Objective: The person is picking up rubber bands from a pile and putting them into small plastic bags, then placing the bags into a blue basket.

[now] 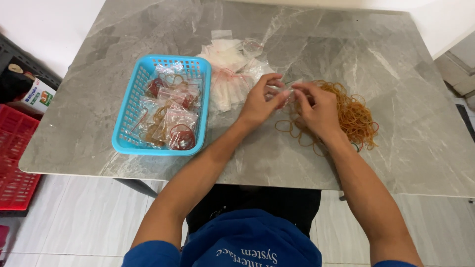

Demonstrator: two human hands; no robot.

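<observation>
Hands [289, 104] pinching small bag [281, 92], basket [129, 111] holding filled bags [173, 116]

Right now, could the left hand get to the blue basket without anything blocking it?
Probably yes. The left hand is busy pinching a small clear bag together with the right hand, but the blue basket sits just to its left, with only the flat pile of empty clear bags between them.
</observation>
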